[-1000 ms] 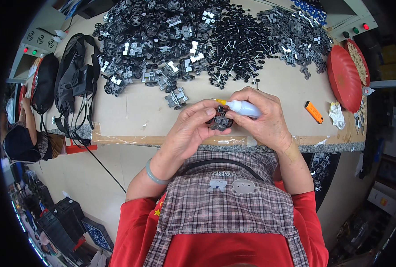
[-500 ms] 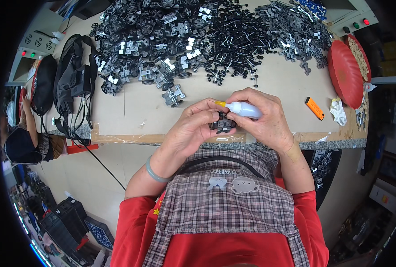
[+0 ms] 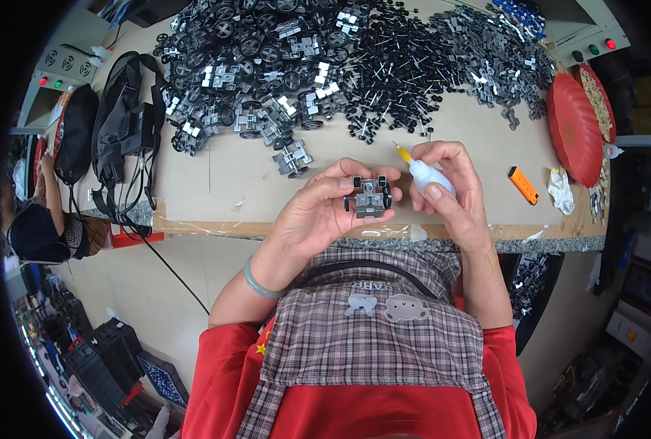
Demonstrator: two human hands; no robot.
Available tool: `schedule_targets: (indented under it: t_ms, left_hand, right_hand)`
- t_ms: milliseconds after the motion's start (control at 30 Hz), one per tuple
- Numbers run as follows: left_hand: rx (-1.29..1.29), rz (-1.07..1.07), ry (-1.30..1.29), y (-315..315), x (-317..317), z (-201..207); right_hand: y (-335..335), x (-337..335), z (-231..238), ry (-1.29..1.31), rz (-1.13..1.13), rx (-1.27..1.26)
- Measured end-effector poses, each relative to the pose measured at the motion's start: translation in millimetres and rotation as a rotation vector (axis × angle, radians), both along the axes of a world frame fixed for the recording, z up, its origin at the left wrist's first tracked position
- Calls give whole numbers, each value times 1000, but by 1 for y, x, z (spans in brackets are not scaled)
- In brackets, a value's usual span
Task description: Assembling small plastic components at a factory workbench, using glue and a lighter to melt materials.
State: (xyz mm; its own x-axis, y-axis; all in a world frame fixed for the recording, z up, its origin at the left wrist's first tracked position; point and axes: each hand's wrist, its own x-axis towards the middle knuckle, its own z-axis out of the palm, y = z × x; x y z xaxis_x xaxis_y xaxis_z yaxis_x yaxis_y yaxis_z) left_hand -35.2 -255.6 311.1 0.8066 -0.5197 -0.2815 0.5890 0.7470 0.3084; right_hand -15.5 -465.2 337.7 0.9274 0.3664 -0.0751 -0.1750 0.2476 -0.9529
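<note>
My left hand (image 3: pixel 324 202) is closed around a small grey and black toy car chassis (image 3: pixel 369 199), its wheels at the sides. Just to the right, my right hand (image 3: pixel 457 192) grips a white squeeze bottle (image 3: pixel 429 178). The bottle's yellow tip with a thin needle points up and left, apart from the chassis. Beyond my left hand, one more wheeled chassis (image 3: pixel 292 158) lies alone on the table (image 3: pixel 223 194). Behind it is a big heap of similar wheeled chassis (image 3: pixel 252 69).
A pile of black axles with small wheels (image 3: pixel 391 73) and a pile of grey plastic parts (image 3: pixel 490 55) spread across the back. To the right are an orange lighter-like object (image 3: pixel 523 185), crumpled white tissue (image 3: pixel 559 192) and a red basin (image 3: pixel 574 132). A black bag (image 3: pixel 124 121) lies left.
My right hand has drawn the bottle away from the chassis to the right, and its needle tip now points upward. The chassis has turned in my left hand, showing more of its grey face.
</note>
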Motion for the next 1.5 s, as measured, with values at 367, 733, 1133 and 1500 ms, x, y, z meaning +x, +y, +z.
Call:
schedule_targets:
  t_ms: [367,733,1133,1500]
  left_hand:
    - [-41,21,-20,4,1,-6]
    - [-35,-1,-15,4,2,-5]
    - [-5,31,-55,-1,1,-8]
    - [-7,50,-63,-3,0,-9]
  right_hand:
    - [-6,-12,-3,-74,-253,21]
    - [-1,-21,4,-214,-335,-91]
    - [0,-30,-1,-654,-419,-459]
    - [1,-29,-1,-765,-377,-586]
